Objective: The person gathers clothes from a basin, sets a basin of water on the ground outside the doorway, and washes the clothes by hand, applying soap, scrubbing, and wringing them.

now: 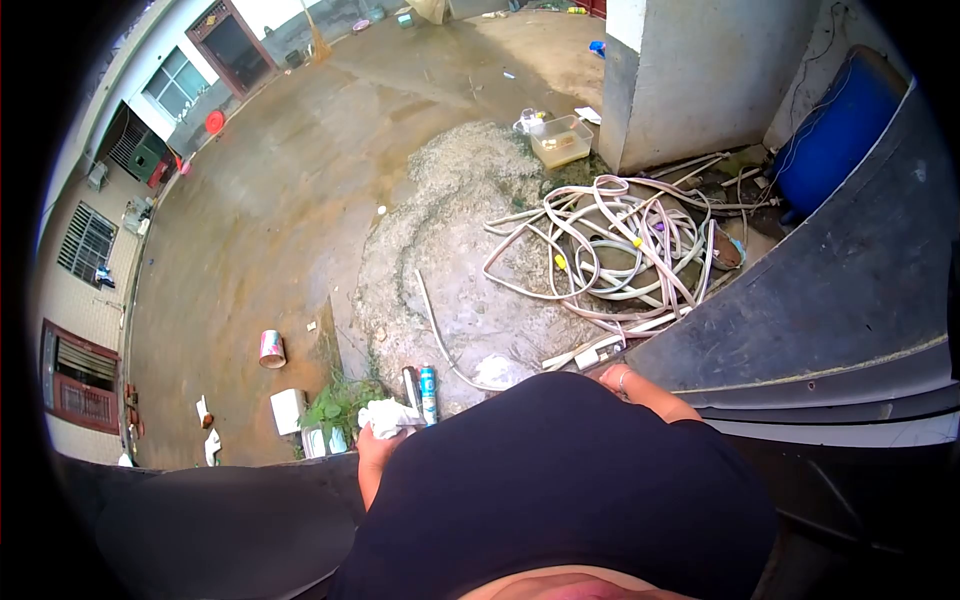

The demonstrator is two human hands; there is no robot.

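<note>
My left hand [375, 445] is closed on a crumpled white cloth [390, 418], low and left of the dark shirt. Just right of the cloth stand a blue can [428, 394] and a dark can [411, 388]. Green leaves [340, 405] grow to its left, beside a white container [288, 411]. My right hand [612, 378] is at the right edge of the shirt, close to the white pipe ends [600, 350]. Its fingers are mostly hidden by the shirt, so what it holds, if anything, cannot be made out.
A tangled pile of pale hose [640, 240] lies ahead on the right, near a concrete pillar [680, 90] and a blue barrel [840, 135]. A clear plastic tub [561, 142] sits behind it. On the left, a pink bucket [271, 349] lies on the wet ground.
</note>
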